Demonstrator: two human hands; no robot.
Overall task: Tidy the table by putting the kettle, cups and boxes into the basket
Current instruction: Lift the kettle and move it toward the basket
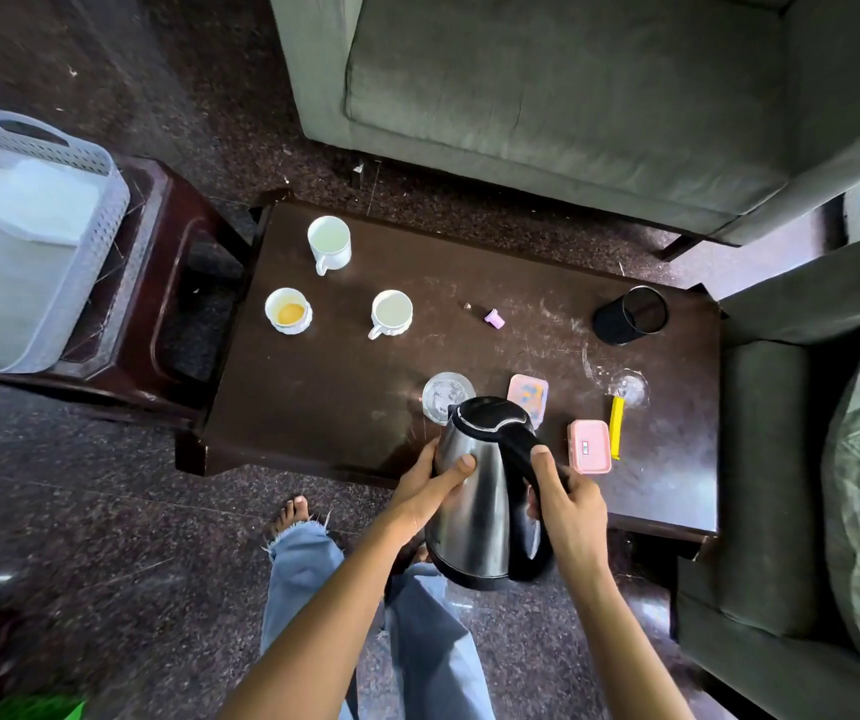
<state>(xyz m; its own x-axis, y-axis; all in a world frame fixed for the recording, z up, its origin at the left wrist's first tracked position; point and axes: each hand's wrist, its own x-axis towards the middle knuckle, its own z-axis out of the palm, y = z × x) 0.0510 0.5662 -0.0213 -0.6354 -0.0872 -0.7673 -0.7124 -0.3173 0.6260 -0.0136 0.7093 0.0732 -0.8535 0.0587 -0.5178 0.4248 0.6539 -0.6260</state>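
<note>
A steel kettle (474,501) with a black lid and handle hangs above the near edge of the dark table (344,402). My right hand (565,504) grips its black handle. My left hand (430,485) presses against its steel side. Three white cups stand at the table's left: one at the back (330,244), one holding orange liquid (288,310), one in the middle (391,313). A closed pink box (589,445) and an open pink box (528,397) lie just beyond the kettle. The grey perforated basket (105,241) sits on a dark stool at far left, with white cloth in it.
A glass (446,394) stands behind the kettle. A black mesh cup (630,315), a second clear glass (628,389), a yellow strip (616,426) and a small purple cap (494,317) are on the table's right half. Green sofas flank the back and right. My leg and foot are below.
</note>
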